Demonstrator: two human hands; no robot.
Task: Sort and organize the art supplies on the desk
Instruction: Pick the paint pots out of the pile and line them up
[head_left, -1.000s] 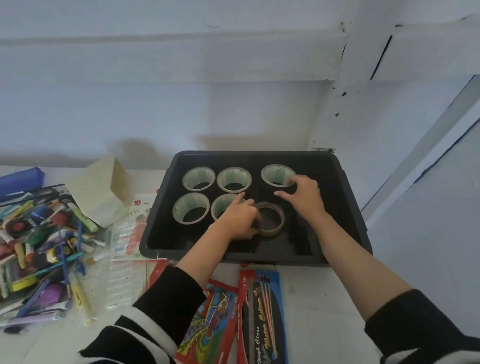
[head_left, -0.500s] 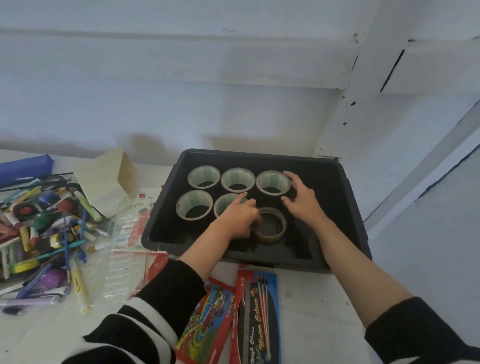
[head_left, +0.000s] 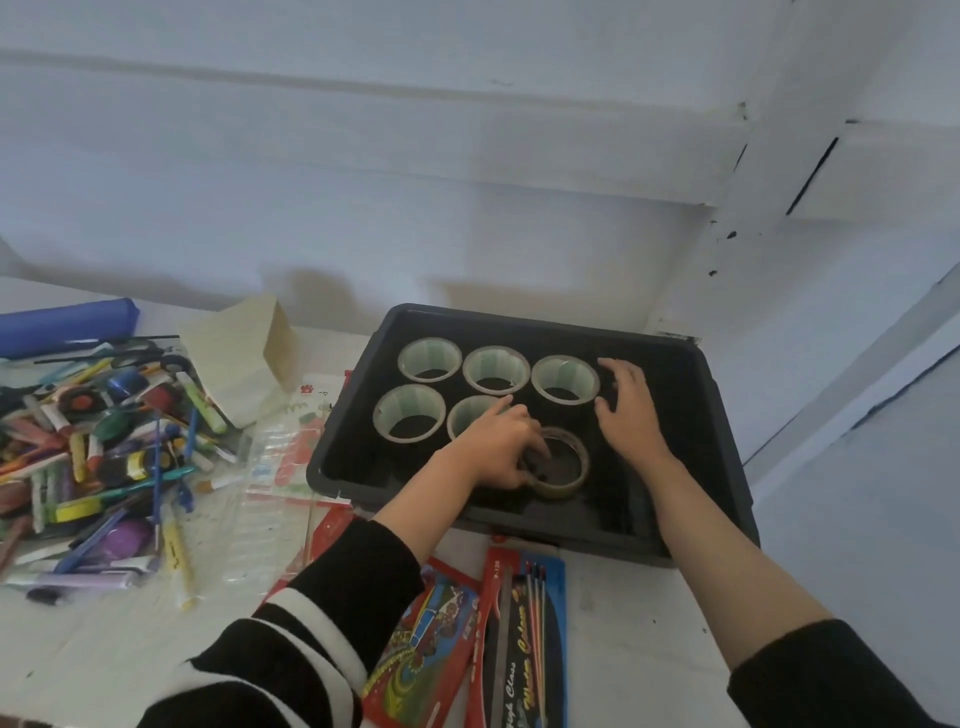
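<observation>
A black tray (head_left: 696, 530) sits on the white desk. Inside it lie several clear tape rolls in two rows, such as the back right roll (head_left: 565, 379) and the front left roll (head_left: 409, 413). A brownish tape roll (head_left: 563, 475) lies flat in front of them. My left hand (head_left: 498, 441) grips this brownish roll at its left rim, fingers curled over the edge. My right hand (head_left: 626, 410) rests in the tray with spread fingers, its fingertips beside the back right roll.
A heap of pens, markers and brushes (head_left: 88, 457) covers the desk's left side, with a blue pouch (head_left: 67, 325) and a beige paper pad (head_left: 244, 358) behind. Clear plastic sheets (head_left: 275, 467) lie beside the tray. Pencil and colour packs (head_left: 519, 639) lie near me.
My right hand slid from above the brownish roll toward the back right clear roll, which moved left into line with its row. My left hand kept its hold on the brownish roll.
</observation>
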